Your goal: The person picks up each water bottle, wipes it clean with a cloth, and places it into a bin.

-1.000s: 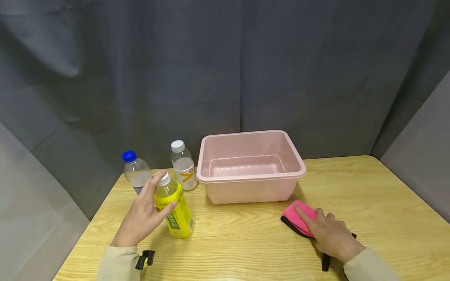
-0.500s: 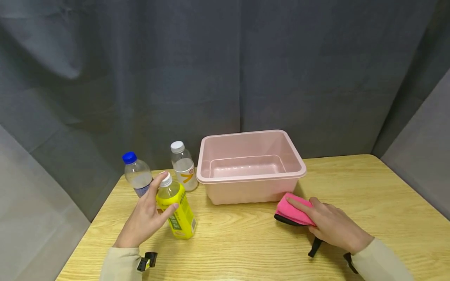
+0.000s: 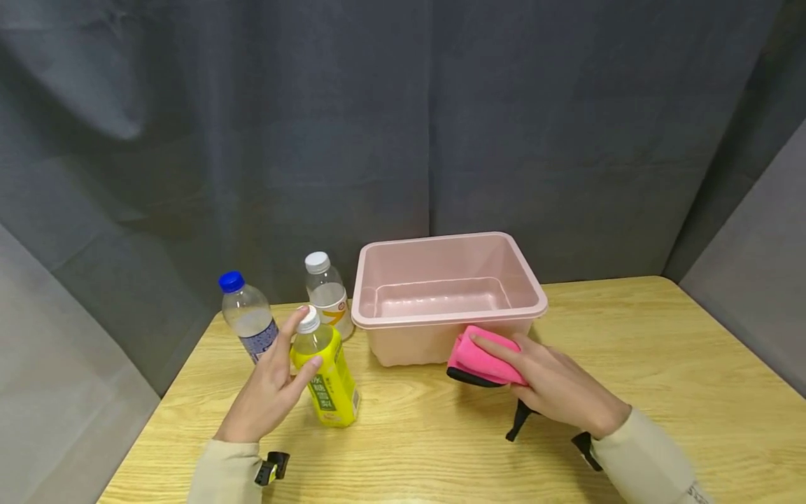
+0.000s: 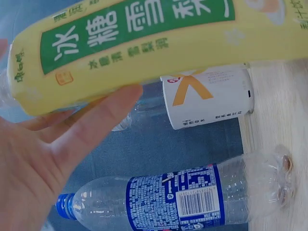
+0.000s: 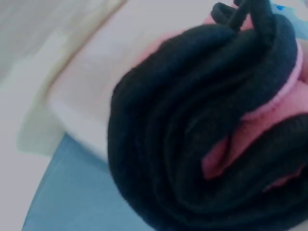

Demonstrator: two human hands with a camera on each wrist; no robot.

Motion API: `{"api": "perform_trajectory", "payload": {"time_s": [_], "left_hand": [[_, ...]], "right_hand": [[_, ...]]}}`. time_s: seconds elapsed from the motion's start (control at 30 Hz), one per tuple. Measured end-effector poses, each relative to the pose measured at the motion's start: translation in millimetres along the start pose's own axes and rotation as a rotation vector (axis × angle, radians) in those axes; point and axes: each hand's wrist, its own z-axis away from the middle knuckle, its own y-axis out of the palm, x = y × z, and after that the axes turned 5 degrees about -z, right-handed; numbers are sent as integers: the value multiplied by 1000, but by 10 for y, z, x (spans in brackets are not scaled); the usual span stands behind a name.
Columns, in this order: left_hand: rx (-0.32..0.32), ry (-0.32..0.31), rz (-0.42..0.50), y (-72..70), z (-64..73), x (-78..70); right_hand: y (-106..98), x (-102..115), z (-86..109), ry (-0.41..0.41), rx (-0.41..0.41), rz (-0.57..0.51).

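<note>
My left hand [image 3: 267, 388] grips a yellow-labelled drink bottle [image 3: 336, 388], with a finger at the white cap and the thumb along the label. Its green label panel fills the top of the left wrist view. Over the table's middle, my right hand [image 3: 560, 385] holds a folded pink cloth [image 3: 485, 357] with black trim and a dangling black strap. The cloth overlaps the front wall of the pink plastic tub [image 3: 403, 346] in the head view. Up close in the right wrist view, the cloth's thick black edging [image 5: 163, 120] shows folded layers.
A clear bottle with a blue cap [image 3: 247, 315] stands behind my left hand. Beside the tub's left wall is a clear bottle with a white cap [image 3: 329, 301]. The wooden table [image 3: 661, 350] ends at a dark curtain [image 3: 567, 140] behind.
My right hand has lifted the pink cloth and carried it left to the front of the tub. My left hand and the yellow-labelled bottle have shifted slightly right.
</note>
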Motion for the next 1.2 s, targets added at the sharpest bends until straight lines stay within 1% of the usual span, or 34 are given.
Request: {"api": "perform_trajectory", "payload": {"time_s": [0.17,0.3,0.47,0.57,0.7,0.87,1.03,1.2], "left_hand": [[-6,-3,-8,47,-30,-7],[-11,21,0,84,-56,0],[-10,47,1,103,-80,-5],[-3,46,4,108,-82,-10],[10,46,15,113,-87,-23],[25,49,30,109,-87,-40],[33,32,27,98,-66,-52],[32,31,27,89,-69,-66]], "right_hand": [[20,97,-145,-69,-51,10],[59,172,-224,-128,-71,-12],[62,261,-328,-184,-94,-60],[58,315,-393,-186,-100,-99],[84,387,-479,-186,-122,-114],[148,496,-609,-202,-163,-120],[220,605,-751,-216,-211,-138],[299,676,-857,-235,-231,-167]]}}
